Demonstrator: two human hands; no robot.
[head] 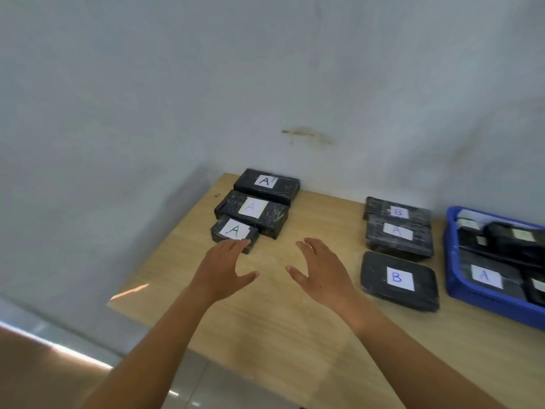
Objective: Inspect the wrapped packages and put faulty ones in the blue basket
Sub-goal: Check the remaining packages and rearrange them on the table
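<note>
Table (295, 335): pale wood-grain laminate, flat; near edge cut off by frame. Blue basket (454, 276): rigid plastic, raised rim, set on table, cut off by frame at right. Inside it, binned pkgs (483, 274): black wrap, white labels, piled; one "A" read, other labels too blurred.

Just left of basket, 3 black film-wrapped pkgs are seen. Rounded pkg (398, 278): glossy, soft corners, label "B", nearest. Wide pkg (398, 234): "A", creased wrap, behind it. Back pkg (396, 211): "B", partly covered by wide pkg, against wall.

Well left of basket, 3 more: boxy, scuffed wrap, all "A", stepped. Far pkg (267, 184) by wall, then mid pkg (250, 211), then small pkg (233, 231) nearest. Stacked or merely abutted: cannot be told.

Left hand (224, 270): fingers spread, nothing held. Fingertips overlap small pkg's near edge; contact not determinable.

Right hand (321, 273): fingers spread, thumb out, nothing held, over bare table between the two pkg groups.

Wall (265, 84): white, matte, w/ brownish smear (306, 134). Frame soft throughout; wrap faults not resolvable.
</note>
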